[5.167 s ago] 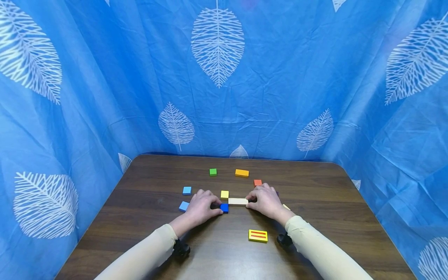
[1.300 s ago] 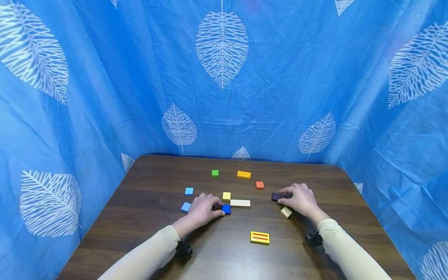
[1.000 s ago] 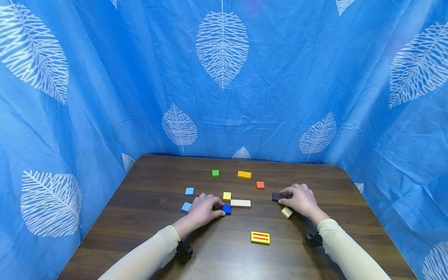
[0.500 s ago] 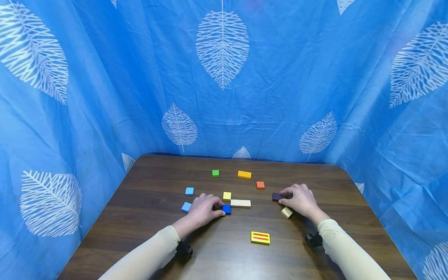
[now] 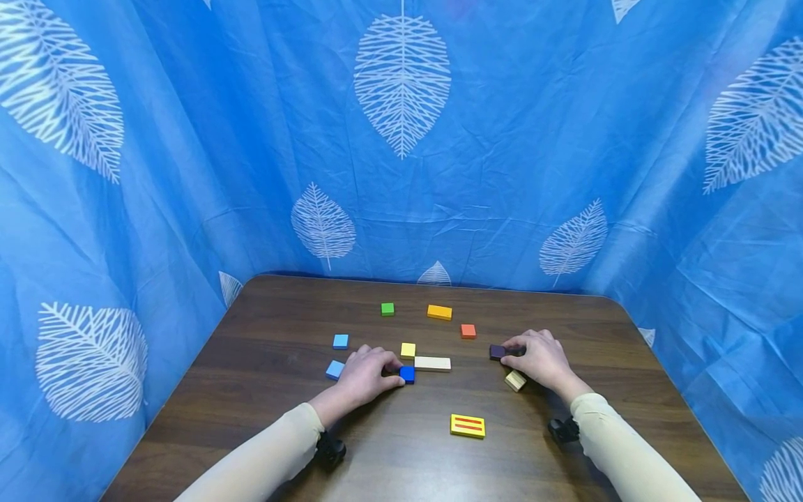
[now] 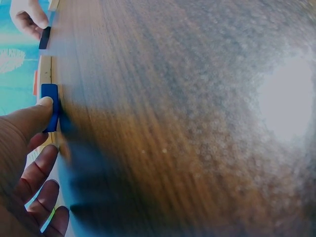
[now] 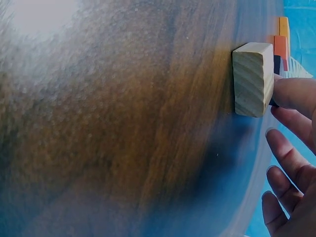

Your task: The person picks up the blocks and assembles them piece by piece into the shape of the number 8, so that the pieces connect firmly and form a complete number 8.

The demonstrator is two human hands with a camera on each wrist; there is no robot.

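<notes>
My left hand (image 5: 365, 375) pinches a dark blue block (image 5: 407, 375) between thumb and forefinger on the table; in the left wrist view the thumb lies on the block's near face. A yellow block (image 5: 408, 350) sits just behind it, and a long cream block (image 5: 433, 363) touches or nearly touches both at their right. Farther right, my right hand (image 5: 539, 359) pinches a dark purple, nearly black block (image 5: 497, 352) by its right end. In front of that hand lies a bare wooden block (image 7: 253, 79), set at an angle and partly hiding the dark one in the right wrist view.
Along the back of the brown table (image 5: 282, 314) are a green block (image 5: 387, 309), an orange block (image 5: 440, 312) and a red-orange block (image 5: 468, 331). Light blue blocks (image 5: 341, 341) lie left. A yellow block with red stripes (image 5: 467, 426) lies in front.
About five seconds ago my right hand was at the long cream block's right end; it has moved right to the dark purple block. My left hand stays on the blue block. Lately both hands hold still.
</notes>
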